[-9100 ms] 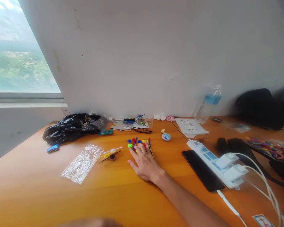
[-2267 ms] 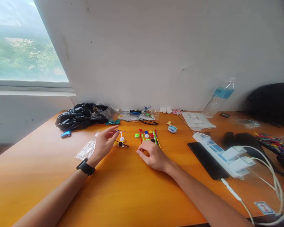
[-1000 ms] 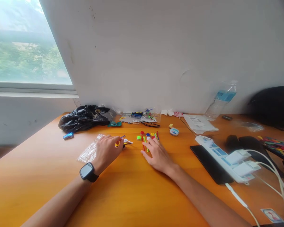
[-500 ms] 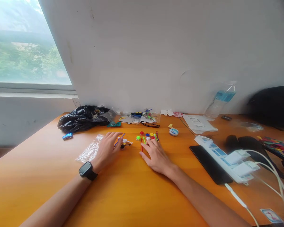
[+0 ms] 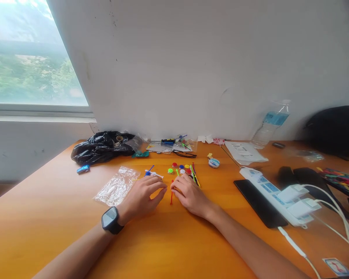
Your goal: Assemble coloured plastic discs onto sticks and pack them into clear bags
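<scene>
My right hand (image 5: 192,197) pinches a thin red plastic stick (image 5: 171,199) between thumb and forefinger, its lower end pointing toward me. Just left of it, my left hand (image 5: 145,193) is open, thumb and fingers curved apart, nothing visible in it. Beyond my left hand lie a blue stick with a round blue piece (image 5: 148,173) and a white stick (image 5: 158,175). Small round caps sit past my right hand: green (image 5: 170,171), red (image 5: 174,165), blue (image 5: 182,166) and others. Several yellow, green and dark sticks (image 5: 195,176) lie beside its fingers, partly covered.
A clear plastic bag (image 5: 116,188) lies left of my left hand. Behind are a black bag (image 5: 100,149), eyeglasses (image 5: 184,154) and a round container (image 5: 213,163). To the right are a phone (image 5: 258,203), a power strip (image 5: 267,190) with cables and a bottle (image 5: 267,128).
My left hand has drawn back and right, toward my right hand, uncovering the blue and white pieces. The red stick has come nearer to me in my right hand's fingers.
</scene>
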Demonstrator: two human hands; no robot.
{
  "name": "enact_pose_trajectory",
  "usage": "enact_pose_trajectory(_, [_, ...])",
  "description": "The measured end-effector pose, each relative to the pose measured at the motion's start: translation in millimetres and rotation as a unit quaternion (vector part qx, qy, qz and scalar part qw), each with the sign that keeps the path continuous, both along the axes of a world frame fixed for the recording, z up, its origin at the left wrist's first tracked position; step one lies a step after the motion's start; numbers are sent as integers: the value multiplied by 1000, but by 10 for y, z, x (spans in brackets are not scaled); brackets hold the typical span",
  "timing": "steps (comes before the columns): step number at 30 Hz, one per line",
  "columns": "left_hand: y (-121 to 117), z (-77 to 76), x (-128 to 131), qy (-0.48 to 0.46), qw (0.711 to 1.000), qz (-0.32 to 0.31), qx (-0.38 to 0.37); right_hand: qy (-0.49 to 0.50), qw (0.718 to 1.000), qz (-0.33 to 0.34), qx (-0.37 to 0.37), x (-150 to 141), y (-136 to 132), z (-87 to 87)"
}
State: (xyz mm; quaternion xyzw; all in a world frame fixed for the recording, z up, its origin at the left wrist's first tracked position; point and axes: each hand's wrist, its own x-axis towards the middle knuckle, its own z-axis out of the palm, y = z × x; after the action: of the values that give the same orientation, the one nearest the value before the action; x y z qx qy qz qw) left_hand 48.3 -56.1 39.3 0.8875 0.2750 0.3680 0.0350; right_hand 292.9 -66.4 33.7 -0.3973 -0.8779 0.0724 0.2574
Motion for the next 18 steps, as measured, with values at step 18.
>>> enact_pose_trajectory(18, [79,-190,0,-21,997,68,21,209,970,-37,-116,25,2,23])
